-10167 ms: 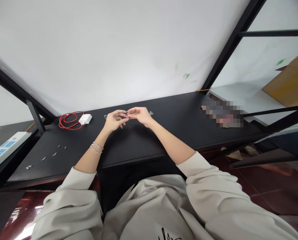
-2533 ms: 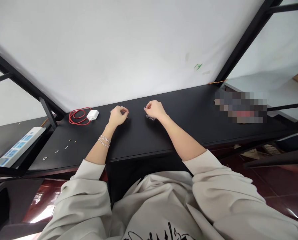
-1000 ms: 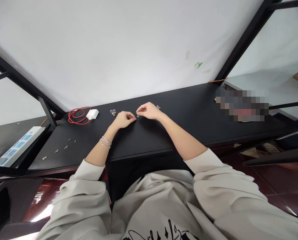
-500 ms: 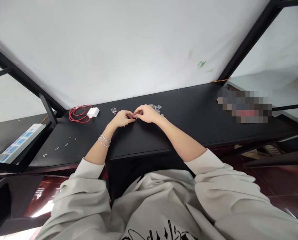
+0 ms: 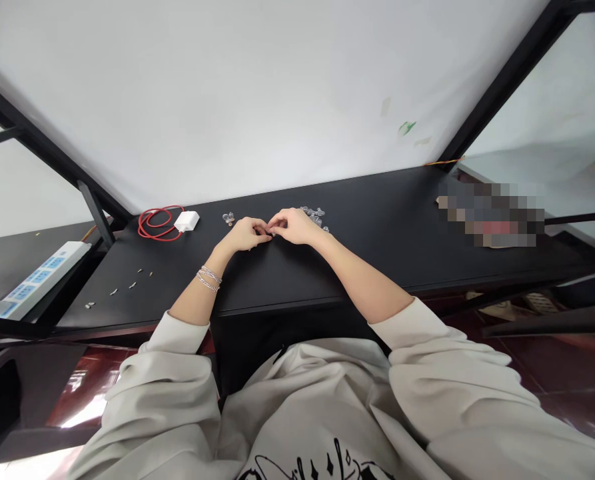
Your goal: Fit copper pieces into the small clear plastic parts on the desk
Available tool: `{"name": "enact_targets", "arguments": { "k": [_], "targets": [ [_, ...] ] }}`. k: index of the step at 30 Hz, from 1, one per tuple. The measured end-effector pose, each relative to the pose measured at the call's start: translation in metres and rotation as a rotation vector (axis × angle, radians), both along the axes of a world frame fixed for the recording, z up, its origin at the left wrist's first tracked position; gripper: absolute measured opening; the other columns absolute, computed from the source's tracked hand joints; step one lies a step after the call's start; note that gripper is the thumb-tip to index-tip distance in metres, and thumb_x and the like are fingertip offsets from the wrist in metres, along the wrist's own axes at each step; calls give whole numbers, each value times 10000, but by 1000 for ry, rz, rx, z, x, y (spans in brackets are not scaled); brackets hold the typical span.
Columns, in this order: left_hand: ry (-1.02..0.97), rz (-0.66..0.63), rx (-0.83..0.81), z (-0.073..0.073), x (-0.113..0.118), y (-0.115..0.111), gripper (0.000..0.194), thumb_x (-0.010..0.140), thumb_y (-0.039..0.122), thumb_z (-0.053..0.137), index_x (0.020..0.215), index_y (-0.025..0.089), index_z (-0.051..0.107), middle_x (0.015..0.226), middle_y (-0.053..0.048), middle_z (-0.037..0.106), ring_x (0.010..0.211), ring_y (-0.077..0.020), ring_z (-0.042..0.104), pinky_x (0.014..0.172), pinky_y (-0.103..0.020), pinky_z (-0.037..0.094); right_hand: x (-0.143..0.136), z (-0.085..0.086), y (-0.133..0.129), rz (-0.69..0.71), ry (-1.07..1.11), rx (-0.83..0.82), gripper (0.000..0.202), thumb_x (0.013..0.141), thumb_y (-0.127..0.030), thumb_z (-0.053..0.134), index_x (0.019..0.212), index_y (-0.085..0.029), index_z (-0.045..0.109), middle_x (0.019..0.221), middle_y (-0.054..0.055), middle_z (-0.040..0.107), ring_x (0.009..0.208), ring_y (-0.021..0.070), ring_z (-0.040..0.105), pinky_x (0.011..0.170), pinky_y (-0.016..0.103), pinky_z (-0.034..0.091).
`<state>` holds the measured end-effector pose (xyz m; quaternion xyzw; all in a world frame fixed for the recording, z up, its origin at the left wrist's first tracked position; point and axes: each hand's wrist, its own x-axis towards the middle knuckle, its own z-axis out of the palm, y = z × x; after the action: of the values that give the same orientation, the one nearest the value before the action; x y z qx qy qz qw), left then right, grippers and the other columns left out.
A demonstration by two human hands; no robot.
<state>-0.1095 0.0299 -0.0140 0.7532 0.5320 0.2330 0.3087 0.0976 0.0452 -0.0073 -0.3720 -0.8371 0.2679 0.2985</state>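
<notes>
Close together, left hand, right hand

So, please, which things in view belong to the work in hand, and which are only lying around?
Probably in use:
left hand and right hand, fingertips close together; anything held is too small to tell
clear pieces beside right hand
small clear pile near the left hand

Probably just lying about:
white charger
red cable
power strip
pale bits, though their role is unclear
</notes>
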Motion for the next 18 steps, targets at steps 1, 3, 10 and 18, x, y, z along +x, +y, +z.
{"name": "enact_targets", "arguments": {
  "k": [1,3,10,18],
  "targets": [
    [3,-1,-1,0,0,0,255,754,330,765,935,150,761,727,-37,719,453,-102,565,444,-211,422,0,0,0,0,-3,2,165,872,-144,709,956,-194,842,919,62,790,800,176,682,797,286,505],
    [7,1,-11,-1,-1,1,266,755,332,763,948,149,760,728,-38,716,454,-103,564,439,-211,417,0,-1,1,3,-10,11,168,872,-141,708,962,-191,842,916,62,786,797,174,677,797,287,500],
    [0,2,-15,0,0,0,261,754,327,758,949,154,757,724,-34,714,464,-108,572,443,-212,423,0,-6,4,11,-33,46,186,876,-135,704,972,-212,844,941,58,774,822,178,673,815,290,495],
    [-4,10,-31,3,2,-3,251,749,319,753,943,160,761,723,-34,715,479,-115,576,428,-211,417,-1,-9,5,13,-5,26,178,883,-135,700,957,-207,845,933,60,768,794,172,673,800,285,501]
  ]
}}
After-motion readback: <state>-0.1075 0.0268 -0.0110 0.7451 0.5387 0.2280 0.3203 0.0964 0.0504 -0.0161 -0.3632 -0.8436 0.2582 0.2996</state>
